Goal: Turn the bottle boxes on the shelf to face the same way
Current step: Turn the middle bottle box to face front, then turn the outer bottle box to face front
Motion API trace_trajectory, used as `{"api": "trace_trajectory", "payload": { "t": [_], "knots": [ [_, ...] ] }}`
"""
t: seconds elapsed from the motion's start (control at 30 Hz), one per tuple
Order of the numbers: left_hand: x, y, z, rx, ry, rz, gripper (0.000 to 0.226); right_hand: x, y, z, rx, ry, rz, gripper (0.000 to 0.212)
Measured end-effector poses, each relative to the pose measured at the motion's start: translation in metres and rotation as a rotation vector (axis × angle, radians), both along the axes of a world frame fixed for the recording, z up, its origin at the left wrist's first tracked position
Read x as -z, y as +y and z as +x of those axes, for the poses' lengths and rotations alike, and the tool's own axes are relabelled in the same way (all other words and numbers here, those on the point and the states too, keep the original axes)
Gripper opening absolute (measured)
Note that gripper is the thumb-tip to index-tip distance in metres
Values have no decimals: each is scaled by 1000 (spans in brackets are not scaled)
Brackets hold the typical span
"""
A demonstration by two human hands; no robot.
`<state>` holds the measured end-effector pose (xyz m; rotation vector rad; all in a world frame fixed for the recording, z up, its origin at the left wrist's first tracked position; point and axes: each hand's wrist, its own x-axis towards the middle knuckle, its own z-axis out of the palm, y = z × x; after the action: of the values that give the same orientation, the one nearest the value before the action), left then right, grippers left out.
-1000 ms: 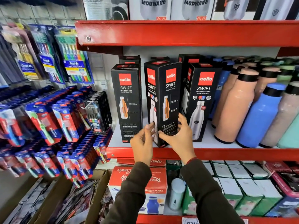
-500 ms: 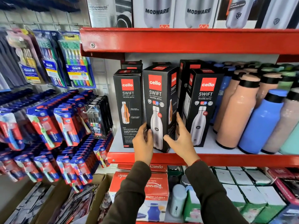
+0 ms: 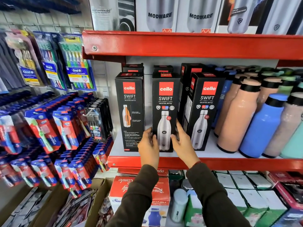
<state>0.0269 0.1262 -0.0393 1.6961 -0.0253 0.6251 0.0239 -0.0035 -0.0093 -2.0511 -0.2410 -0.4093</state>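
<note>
Three black Cello Swift bottle boxes stand in the front row on the red shelf. The middle box shows its silver-bottle face squarely to me. My left hand grips its lower left edge and my right hand its lower right edge. The left box shows a face with an orange bottle and small text. The right box shows the silver-bottle face, turned slightly so its left side also shows. More black boxes stand behind them.
Loose peach bottles, blue and grey ones crowd the shelf at the right. Toothbrush packs hang on the wall at the left. Modware boxes sit on the upper shelf. Cartons fill the lower shelf under my arms.
The middle box was turned from corner-on, showing two faces, to its silver-bottle face front. Both hands stayed on its lower edges.
</note>
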Motion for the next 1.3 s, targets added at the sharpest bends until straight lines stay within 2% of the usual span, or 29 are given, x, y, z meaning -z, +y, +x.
{"api": "trace_trajectory", "payload": {
  "t": [0.27, 0.5, 0.73, 0.83, 0.93, 1.1, 1.2, 1.3],
  "knots": [
    [3, -6, -4, 26, -13, 4, 37, 7, -1, 2, 76, 16, -22, 62],
    [4, -6, -8, 32, -6, 34, 42, 20, 5, -1, 199, -29, 113, 46],
    [5, 10, -28, 69, -76, 15, 40, 30, 21, -25, 346, -247, 274, 19],
    [0, 27, -37, -10, -200, 72, 31, 31, 35, -33, 312, -328, 274, 17],
    [-5, 45, -38, -103, -283, 135, 32, 25, 54, -38, 193, -328, 283, 17],
    [-9, 75, -29, -232, -248, 116, 50, 17, 85, -34, 48, -287, 213, 32],
    [-6, 91, -16, -176, -116, 116, 56, 18, 99, -24, -1, -165, 186, 43],
    [-4, 100, -9, -44, -42, 71, 46, 19, 111, -14, -3, -45, 172, 49]
  ]
}}
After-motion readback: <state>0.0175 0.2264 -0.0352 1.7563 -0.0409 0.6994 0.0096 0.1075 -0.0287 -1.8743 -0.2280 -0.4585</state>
